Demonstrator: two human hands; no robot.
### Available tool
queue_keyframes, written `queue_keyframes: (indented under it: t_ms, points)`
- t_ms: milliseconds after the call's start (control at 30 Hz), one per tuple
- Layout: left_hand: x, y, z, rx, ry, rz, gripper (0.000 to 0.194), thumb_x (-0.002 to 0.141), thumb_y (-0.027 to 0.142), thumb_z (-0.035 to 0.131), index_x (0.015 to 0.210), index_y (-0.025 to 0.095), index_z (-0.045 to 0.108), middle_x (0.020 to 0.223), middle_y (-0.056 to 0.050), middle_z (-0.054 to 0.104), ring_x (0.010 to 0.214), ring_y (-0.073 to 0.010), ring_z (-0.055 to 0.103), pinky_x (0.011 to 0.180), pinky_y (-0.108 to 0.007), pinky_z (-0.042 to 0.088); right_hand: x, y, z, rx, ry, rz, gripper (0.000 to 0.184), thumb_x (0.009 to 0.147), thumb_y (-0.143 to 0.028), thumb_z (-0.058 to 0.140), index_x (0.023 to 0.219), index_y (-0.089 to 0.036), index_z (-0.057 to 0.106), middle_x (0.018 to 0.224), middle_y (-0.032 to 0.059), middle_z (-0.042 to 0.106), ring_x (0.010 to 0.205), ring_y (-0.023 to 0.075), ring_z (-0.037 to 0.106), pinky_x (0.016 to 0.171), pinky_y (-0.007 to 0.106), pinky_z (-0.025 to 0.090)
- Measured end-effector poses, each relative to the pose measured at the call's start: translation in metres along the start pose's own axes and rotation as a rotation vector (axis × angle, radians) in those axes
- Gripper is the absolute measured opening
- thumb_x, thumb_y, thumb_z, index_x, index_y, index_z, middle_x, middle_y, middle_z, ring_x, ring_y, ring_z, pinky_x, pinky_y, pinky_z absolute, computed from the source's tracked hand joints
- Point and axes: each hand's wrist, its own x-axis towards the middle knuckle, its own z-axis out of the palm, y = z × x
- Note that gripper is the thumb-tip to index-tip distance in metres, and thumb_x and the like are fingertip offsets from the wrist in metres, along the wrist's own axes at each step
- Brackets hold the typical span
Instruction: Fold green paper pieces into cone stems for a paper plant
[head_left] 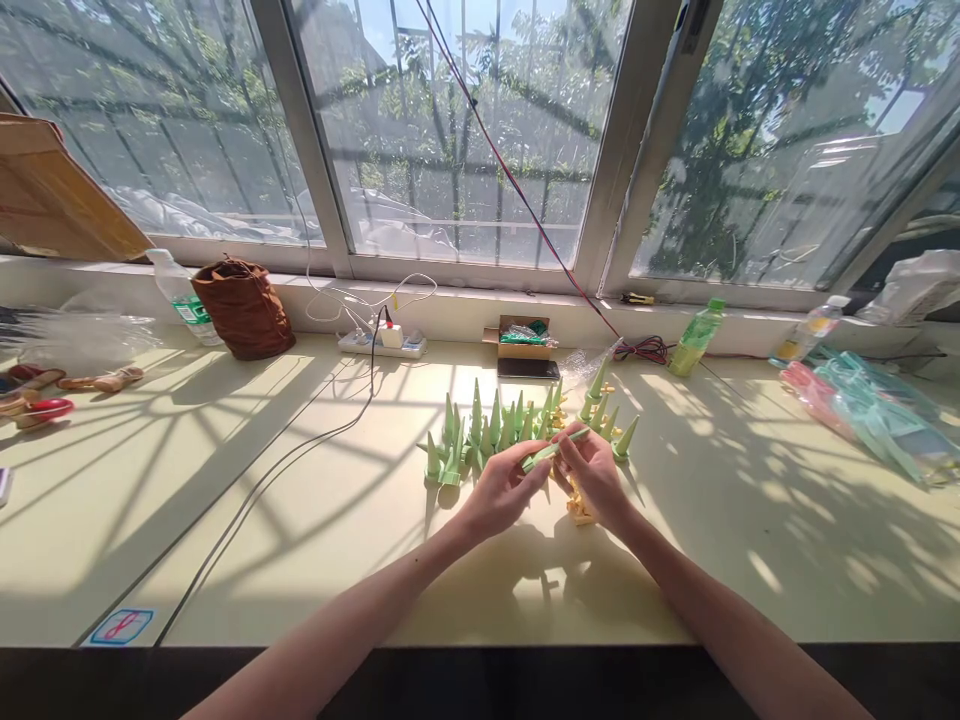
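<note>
A slim light-green cone-shaped piece (541, 456) is held level between my two hands, above the table. My left hand (504, 490) pinches its wider left end. The fingers of my right hand (592, 468) close round its thinner right end; what else they may hold is hidden. Just behind my hands, several green cones (496, 418) stand upright on the table in a cluster. Small yellow pieces (579, 508) lie under my right hand, partly covered by it. More yellow bits show among the cones on the right.
A small open cardboard box (523, 350) stands behind the cones. A power strip (382, 345), a brown cloth bag (244, 308) and a water bottle (186, 300) are further left. At right are a green bottle (696, 338) and plastic bags (874, 405). A cable (300, 452) crosses the table.
</note>
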Motion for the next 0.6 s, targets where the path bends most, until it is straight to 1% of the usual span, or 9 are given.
queue_keyframes:
  t_ms: [100, 233, 433, 600]
  points:
    - [0.0000, -0.0030, -0.0001, -0.028, 0.004, -0.011, 0.050, 0.094, 0.045, 0.055, 0.128, 0.008, 0.058, 0.065, 0.003, 0.049, 0.051, -0.0079, 0.042, 0.044, -0.019, 0.037, -0.0004, 0.0002, -0.0012, 0.004, -0.011, -0.002, 0.035, 0.080, -0.051, 0.071, 0.084, -0.021, 0.053, 0.056, -0.0069, 0.049, 0.041, 0.0073, 0.042, 0.037, 0.020, 0.033]
    - [0.0001, -0.0051, -0.0001, -0.075, -0.015, -0.028, 0.050, 0.095, 0.045, 0.053, 0.128, 0.008, 0.057, 0.064, 0.004, 0.046, 0.049, -0.0072, 0.038, 0.042, -0.019, 0.032, -0.0008, -0.0027, 0.0000, 0.009, -0.023, -0.002, 0.033, 0.080, -0.047, 0.073, 0.084, -0.020, 0.054, 0.057, -0.0070, 0.049, 0.042, 0.0069, 0.043, 0.037, 0.020, 0.033]
    - [0.0001, -0.0045, -0.0008, -0.077, -0.027, -0.056, 0.050, 0.094, 0.048, 0.053, 0.127, 0.009, 0.056, 0.062, 0.004, 0.046, 0.049, -0.0076, 0.038, 0.041, -0.019, 0.029, 0.0003, -0.0046, 0.0034, 0.057, -0.026, 0.037, 0.034, 0.079, -0.047, 0.074, 0.081, -0.021, 0.051, 0.053, -0.0092, 0.044, 0.039, 0.0064, 0.039, 0.033, 0.019, 0.029]
    - [0.0008, -0.0042, -0.0005, -0.125, -0.028, -0.074, 0.052, 0.094, 0.052, 0.052, 0.121, 0.009, 0.059, 0.063, 0.003, 0.045, 0.049, -0.0078, 0.039, 0.041, -0.019, 0.030, 0.0024, -0.0011, 0.0024, 0.057, -0.028, 0.038, 0.034, 0.080, -0.047, 0.073, 0.079, -0.021, 0.051, 0.053, -0.0090, 0.042, 0.040, 0.0061, 0.038, 0.034, 0.018, 0.028]
